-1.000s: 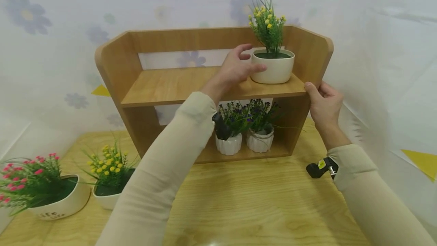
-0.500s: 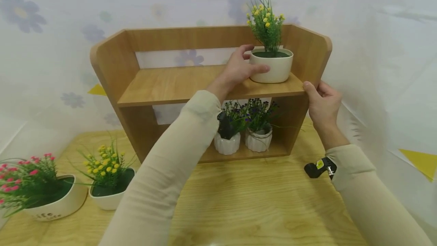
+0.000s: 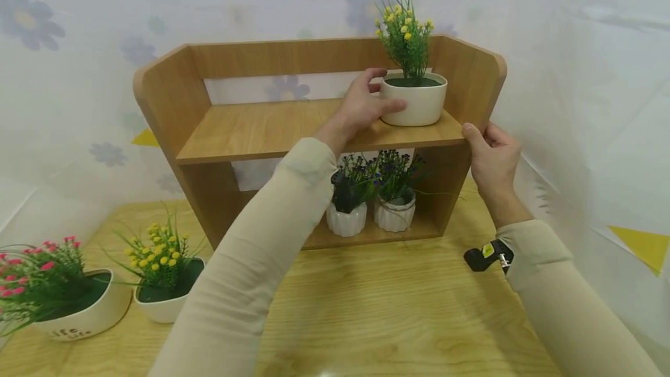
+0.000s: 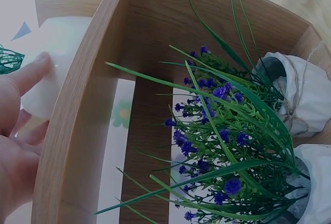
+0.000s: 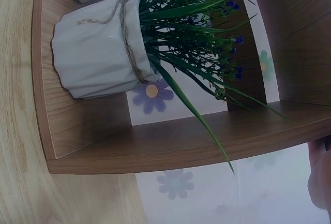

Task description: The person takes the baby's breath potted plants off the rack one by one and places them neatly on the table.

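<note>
In the head view, a white oval flowerpot (image 3: 419,106) with yellow flowers stands upright at the right end of the upper board of a wooden shelf (image 3: 256,127). My left hand (image 3: 361,106) holds the left end of this pot, thumb across its front and fingers round toward its back; the left wrist view shows the thumb against the white pot (image 4: 64,40). My right hand (image 3: 496,159) grips the front edge of the shelf's right side panel, thumb in front. Its fingers are partly hidden behind the panel. Only a bit of that hand (image 5: 320,180) enters the right wrist view.
Two white ribbed pots (image 3: 347,220) with purple flowers stand on the lower board, one tied with twine (image 5: 124,43). On the table (image 3: 377,307) at left are a pot with pink flowers (image 3: 84,313) and another with yellow flowers (image 3: 162,307). White sheeting surrounds the table.
The head view has shifted a little, so the scene sits slightly further left. Both hands and the flowerpot keep almost the same places on the shelf.
</note>
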A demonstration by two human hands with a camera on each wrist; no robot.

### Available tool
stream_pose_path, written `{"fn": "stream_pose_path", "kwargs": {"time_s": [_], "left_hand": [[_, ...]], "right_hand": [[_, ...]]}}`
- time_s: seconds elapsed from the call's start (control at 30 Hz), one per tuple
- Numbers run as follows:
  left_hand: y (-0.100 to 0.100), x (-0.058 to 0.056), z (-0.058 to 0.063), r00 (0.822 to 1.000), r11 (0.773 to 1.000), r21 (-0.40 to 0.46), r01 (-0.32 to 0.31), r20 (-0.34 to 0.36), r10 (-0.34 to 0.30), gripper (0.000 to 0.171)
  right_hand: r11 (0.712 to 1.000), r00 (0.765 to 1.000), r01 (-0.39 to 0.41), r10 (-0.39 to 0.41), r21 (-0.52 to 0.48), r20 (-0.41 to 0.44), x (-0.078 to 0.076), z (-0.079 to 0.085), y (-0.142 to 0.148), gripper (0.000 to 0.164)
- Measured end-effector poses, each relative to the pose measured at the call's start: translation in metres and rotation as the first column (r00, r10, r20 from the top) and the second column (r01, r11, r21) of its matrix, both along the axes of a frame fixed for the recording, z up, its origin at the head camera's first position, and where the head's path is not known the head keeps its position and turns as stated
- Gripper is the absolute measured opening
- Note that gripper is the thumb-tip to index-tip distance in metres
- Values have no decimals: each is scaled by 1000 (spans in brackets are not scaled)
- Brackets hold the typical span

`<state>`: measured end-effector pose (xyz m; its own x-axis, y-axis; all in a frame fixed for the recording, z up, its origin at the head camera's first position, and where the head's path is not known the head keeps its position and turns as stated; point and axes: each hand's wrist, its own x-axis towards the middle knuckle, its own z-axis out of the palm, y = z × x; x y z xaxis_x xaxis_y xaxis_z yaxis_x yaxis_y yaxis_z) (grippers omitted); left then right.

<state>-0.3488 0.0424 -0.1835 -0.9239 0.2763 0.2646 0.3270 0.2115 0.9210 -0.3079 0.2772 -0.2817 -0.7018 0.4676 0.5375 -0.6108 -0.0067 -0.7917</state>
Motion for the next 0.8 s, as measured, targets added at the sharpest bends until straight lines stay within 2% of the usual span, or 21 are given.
{"fn": "stream_pose_path", "kwargs": {"time_s": [0.5, 0.8], "left_hand": [[-5, 0, -3, 1000, 1000, 0, -19, -16, 19, 75], [-10, 8, 0, 999, 1000, 4, -8, -47, 8, 76]], "right_hand": [[1000, 1000, -8, 8, 8, -8, 0, 1, -4, 22], [1000, 1000, -2, 2, 8, 9, -2, 0, -3, 21]]}}
